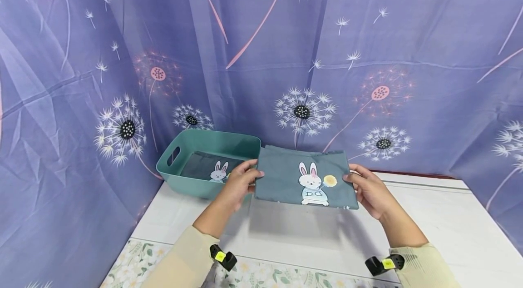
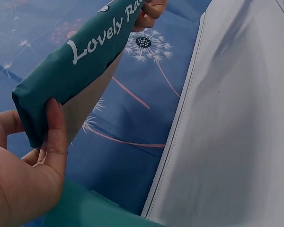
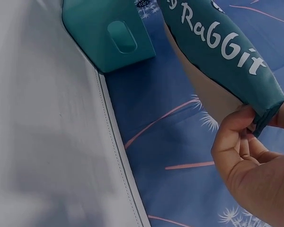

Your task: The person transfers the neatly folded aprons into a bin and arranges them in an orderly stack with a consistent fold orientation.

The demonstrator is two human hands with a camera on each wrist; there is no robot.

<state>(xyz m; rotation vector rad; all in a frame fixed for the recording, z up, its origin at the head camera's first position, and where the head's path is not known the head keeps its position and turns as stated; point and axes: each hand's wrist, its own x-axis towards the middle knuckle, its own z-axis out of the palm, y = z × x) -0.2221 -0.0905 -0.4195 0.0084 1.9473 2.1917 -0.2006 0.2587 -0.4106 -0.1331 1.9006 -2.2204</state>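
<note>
Between my two hands hangs a folded grey-green cloth (image 1: pixel 282 179) with a white rabbit and a yellow flower printed on it. My left hand (image 1: pixel 241 183) pinches its left edge, and my right hand (image 1: pixel 369 190) pinches the right edge. Both wrist views show white lettering along the fold of the cloth (image 2: pixel 71 71), and a beige underside. The cloth is held up over the white table. Left of it stands a green plastic bin (image 1: pixel 192 183), partly behind my left hand. A second rabbit-print cloth (image 1: pixel 200 165) lies flat inside the bin.
The white tabletop (image 1: pixel 421 215) stretches under my hands and off to the right. A flowered cloth (image 1: pixel 139 256) covers the near edge. Purple dandelion-print curtains (image 1: pixel 253 88) hang close behind and to the left. The bin has a handle hole in its end wall.
</note>
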